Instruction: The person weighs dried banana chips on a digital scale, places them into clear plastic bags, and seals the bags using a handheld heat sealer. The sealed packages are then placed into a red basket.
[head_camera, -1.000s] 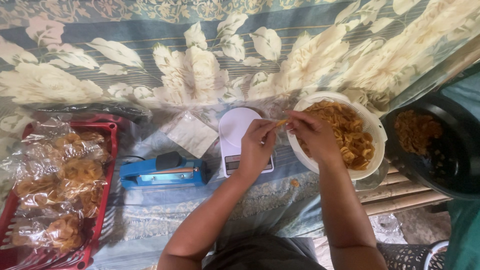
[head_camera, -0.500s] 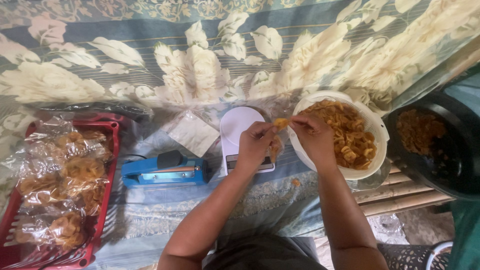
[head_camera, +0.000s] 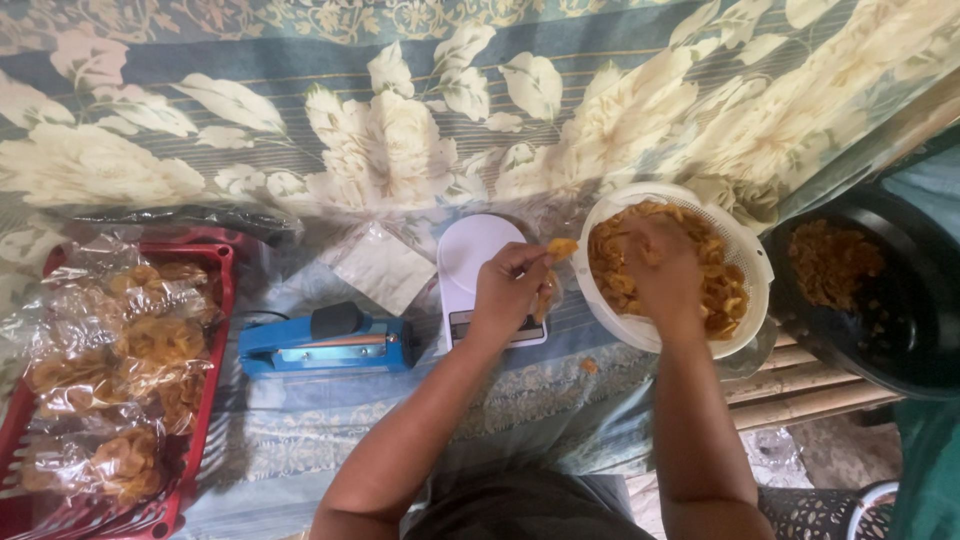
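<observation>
A floral cloth (head_camera: 400, 130), blue with cream blossoms, covers the surface. Bamboo slats (head_camera: 800, 375) show at right. Soft daylight.

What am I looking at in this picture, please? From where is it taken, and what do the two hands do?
The picture comes from a camera worn on a person's head, looking down at their own bare arms; no machine is involved. The left hand holds a clear bag with a chip at its top, above a small white scale. The right hand reaches into a white basket of fried chips. Everything rests on a flowered cloth. Left of the scale lie a blue bag sealer and some flat empty bags. At far left a red tray holds filled bags of chips. At far right a black pan holds more chips.
</observation>
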